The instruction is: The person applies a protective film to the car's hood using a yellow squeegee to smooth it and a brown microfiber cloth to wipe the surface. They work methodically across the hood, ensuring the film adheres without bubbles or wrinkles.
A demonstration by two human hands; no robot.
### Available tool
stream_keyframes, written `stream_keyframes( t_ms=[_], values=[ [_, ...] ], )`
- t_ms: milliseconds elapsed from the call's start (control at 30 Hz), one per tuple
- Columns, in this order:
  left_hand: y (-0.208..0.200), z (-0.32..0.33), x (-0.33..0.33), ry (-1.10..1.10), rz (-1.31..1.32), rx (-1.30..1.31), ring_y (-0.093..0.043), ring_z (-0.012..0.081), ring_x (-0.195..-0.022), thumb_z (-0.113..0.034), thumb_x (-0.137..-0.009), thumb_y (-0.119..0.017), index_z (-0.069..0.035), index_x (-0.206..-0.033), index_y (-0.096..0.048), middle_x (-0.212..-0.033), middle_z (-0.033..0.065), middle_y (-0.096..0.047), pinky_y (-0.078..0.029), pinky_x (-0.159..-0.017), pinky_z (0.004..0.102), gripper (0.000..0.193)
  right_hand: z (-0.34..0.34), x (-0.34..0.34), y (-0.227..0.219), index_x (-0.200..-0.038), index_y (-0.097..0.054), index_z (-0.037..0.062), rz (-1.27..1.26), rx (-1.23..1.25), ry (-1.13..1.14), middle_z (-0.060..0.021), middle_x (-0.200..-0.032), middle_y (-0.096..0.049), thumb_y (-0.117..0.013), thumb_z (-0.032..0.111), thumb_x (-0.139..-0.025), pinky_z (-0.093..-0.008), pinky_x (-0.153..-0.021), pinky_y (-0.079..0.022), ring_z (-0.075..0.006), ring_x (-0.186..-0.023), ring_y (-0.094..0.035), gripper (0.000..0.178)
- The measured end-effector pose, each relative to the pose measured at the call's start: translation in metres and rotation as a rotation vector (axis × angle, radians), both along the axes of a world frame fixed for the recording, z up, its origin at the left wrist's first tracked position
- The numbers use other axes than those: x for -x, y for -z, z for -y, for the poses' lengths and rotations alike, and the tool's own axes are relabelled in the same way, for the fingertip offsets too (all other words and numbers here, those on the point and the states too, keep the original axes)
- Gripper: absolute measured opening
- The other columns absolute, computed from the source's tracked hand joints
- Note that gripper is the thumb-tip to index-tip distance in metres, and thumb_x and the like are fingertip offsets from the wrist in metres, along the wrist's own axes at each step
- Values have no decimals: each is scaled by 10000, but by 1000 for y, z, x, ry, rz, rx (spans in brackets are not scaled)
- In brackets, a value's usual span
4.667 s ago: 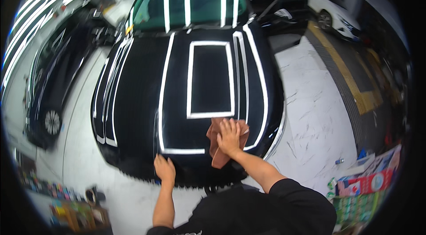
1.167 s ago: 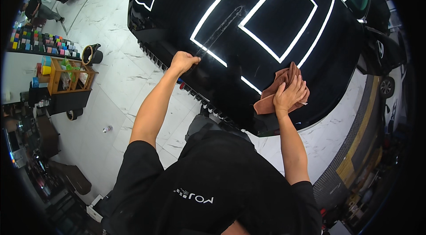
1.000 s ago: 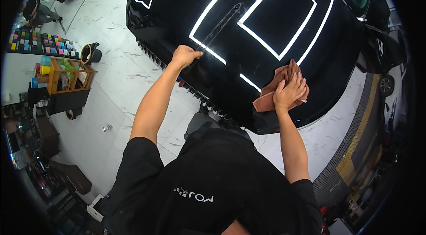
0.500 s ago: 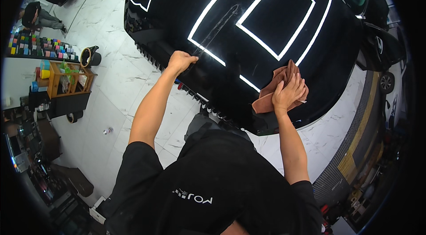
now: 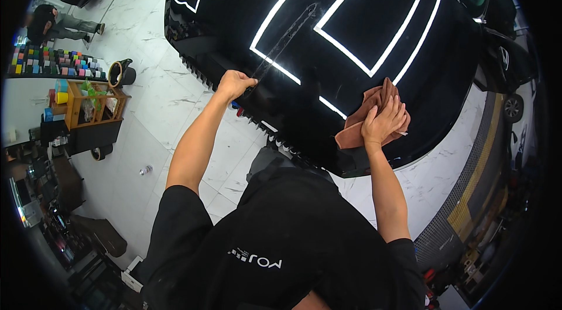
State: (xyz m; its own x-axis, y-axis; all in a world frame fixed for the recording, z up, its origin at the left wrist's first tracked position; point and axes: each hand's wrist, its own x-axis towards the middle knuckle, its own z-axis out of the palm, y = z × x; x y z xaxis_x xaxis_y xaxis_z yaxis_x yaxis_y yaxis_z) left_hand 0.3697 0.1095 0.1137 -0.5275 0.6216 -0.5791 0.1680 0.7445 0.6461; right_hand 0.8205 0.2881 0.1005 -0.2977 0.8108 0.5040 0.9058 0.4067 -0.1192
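One cloth [image 5: 351, 135], near front edge of hood [image 5: 336, 61]: press evenly, right hand [image 5: 382, 124] flat, fingers extended; left hand [image 5: 234, 84] pinched, contents unclear.

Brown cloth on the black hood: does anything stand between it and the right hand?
Nothing visible does: the right hand rests directly on the brown cloth, which lies against the black hood.

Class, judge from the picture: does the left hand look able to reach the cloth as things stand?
Probably yes: only hood shows between the left hand and the cloth, though the right hand covers part of the cloth.
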Motion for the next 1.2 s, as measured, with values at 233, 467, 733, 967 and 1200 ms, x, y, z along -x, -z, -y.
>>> stream_keyframes(
  t_ms=[233, 467, 733, 967, 1200],
  values=[
    [19, 7, 2, 75, -41, 21, -642, 152, -681, -351, -891, -905, 18, -848, -825, -751, 65, -741, -520, -685, 336, 379, 0, 0, 1, -1578, -536, 29, 4, 10, 2, -170, -1703, -463, -629, 313, -1005, -641, -1326, -129, -460, -1635, -285, 646],
    [9, 0, 1, 59, -67, 30, -673, 197, -634, -479, -806, -912, -11, -793, -820, -659, 96, -703, -543, -667, 361, 477, 1, -2, 2, -1584, -528, 33, 17, -7, 2, -167, -1709, -456, -624, 329, -1013, -643, -1325, -133, -453, -1639, -279, 651],
    [25, 6, 12, 30, 4, 18, -706, 202, -726, -424, -792, -936, -10, -800, -817, -712, 93, -730, -558, -739, 367, 431, -1, -1, 5, -1589, -522, 40, 21, -13, 14, -150, -1700, -468, -624, 332, -1017, -642, -1322, -148, -449, -1635, -290, 651],
    [12, -6, 9, 42, -12, 47, -690, 193, -715, -432, -789, -943, -23, -785, -821, -748, 99, -743, -557, -744, 358, 428, -4, -3, 5, -1583, -528, 36, 27, -56, -24, -154, -1692, -486, -628, 339, -1012, -637, -1319, -155, -448, -1632, -294, 654],
    [28, 3, 13, 28, -14, 40, -692, 190, -718, -444, -770, -948, -31, -789, -825, -743, 97, -742, -561, -753, 363, 431, -1, -1, 4, -1570, -543, 32, 21, -26, -1, -158, -1694, -486, -628, 342, -1011, -637, -1320, -150, -444, -1632, -294, 646]
  ],
)
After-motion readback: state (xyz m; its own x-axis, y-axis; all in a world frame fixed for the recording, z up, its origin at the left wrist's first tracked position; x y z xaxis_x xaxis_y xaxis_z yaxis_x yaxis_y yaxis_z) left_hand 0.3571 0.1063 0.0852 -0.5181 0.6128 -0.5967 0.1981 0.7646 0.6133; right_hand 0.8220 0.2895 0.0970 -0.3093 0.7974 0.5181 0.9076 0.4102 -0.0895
